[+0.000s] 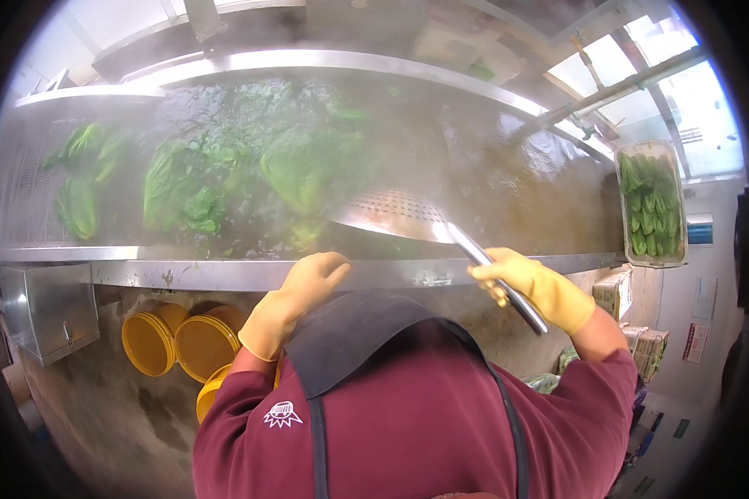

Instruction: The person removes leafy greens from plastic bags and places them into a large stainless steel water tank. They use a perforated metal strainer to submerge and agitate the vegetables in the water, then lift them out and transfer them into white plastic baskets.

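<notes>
A long-handled perforated steel skimmer (393, 212) lies tilted over the steaming water of a long steel trough (374, 273). My right hand (524, 284), in a yellow rubber glove, is closed around its metal handle. The skimmer's far edge fades into steam near a head of leafy green cabbage (296, 168). At the trough's near rim is my left hand (309, 274), also gloved in yellow, with no tool visible in it; its fingertips are hard to make out. More leafy greens (184, 187) float to the left, blurred by steam.
Several greens (78, 209) lie at the trough's left end, by a mesh surface (31, 187). A plastic crate of green vegetables (652, 206) stands at the right end. Yellow buckets (153, 340) and a steel box (50, 312) sit below the near rim, on the left.
</notes>
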`<move>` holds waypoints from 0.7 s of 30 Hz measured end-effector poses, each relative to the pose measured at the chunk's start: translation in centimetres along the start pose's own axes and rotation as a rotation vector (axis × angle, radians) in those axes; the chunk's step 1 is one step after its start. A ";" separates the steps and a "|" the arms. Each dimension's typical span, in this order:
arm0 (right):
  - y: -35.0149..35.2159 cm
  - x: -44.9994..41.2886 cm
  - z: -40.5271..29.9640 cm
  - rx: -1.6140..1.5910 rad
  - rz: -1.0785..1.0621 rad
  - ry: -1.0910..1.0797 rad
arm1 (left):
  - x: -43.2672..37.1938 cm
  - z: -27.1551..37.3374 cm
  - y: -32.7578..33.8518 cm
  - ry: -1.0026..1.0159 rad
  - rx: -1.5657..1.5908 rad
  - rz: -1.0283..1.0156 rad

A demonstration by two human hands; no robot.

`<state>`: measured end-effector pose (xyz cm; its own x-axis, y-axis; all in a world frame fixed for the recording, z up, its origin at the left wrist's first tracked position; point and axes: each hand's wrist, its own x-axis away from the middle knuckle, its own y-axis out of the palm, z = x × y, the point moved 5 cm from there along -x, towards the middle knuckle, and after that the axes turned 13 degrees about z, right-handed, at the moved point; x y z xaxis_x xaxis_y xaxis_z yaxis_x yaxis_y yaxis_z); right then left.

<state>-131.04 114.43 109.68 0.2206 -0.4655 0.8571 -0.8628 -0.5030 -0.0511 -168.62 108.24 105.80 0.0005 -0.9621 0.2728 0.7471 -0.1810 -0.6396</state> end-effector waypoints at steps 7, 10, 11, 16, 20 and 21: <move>2.7 -8.6 -2.5 -0.026 -0.037 -0.129 | 3.7 -1.3 -0.1 -0.059 0.005 0.092; 5.3 -11.1 -3.7 -0.051 -0.090 -0.158 | 4.9 -1.9 -0.4 -0.040 -0.013 0.106; 6.7 -12.1 -4.1 -0.085 -0.107 -0.170 | 5.3 -2.1 -0.4 -0.029 -0.018 0.116; 13.2 -17.3 -6.9 -0.043 -0.099 -0.179 | 6.6 -3.3 -0.8 -0.010 -0.007 0.173; 20.7 -19.6 -11.1 0.017 -0.001 -0.100 | 7.6 -3.8 -1.7 -0.089 0.076 0.221; 21.4 -19.5 -11.7 0.026 0.035 -0.116 | 7.9 -3.7 -1.7 -0.135 0.103 0.241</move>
<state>-159.16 121.27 97.86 0.2431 -0.5636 0.7894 -0.8593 -0.5027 -0.0943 -172.37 100.21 106.41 0.2695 -0.9376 0.2198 0.7780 0.0775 -0.6235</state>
